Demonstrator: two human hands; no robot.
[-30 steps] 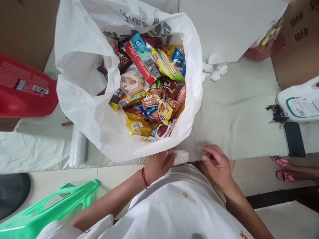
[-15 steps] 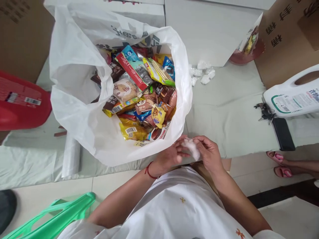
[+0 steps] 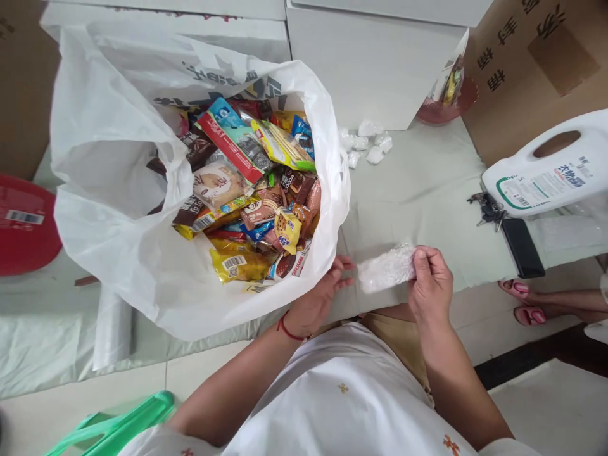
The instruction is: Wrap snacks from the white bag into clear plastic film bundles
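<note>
Snacks point(image 3: 247, 190) piled in bag point(image 3: 111, 133) on counter point(image 3: 413, 196), packets point(image 3: 375, 155) set right of bag, phone point(image 3: 522, 247) placed before jug point(image 3: 546, 180) at far right.

The pale-covered counter point(image 3: 403, 202) carries a white bag point(image 3: 104, 164) of snacks point(image 3: 259, 206), small white bundles point(image 3: 375, 154), a jug point(image 3: 546, 180), keys point(image 3: 488, 209) and a phone point(image 3: 523, 248).

A surface point(image 3: 418, 196) draped in creased, pale grey-green cloth runs across the room. White panels point(image 3: 365, 69) stand along its far side, with a printed cardboard box point(image 3: 517, 95) to the right and a brown panel point(image 3: 23, 82) at the upper left. Below, a green plastic stool point(image 3: 137, 421) stands on pale floor tiles point(image 3: 209, 367) in soft, even light.
</note>
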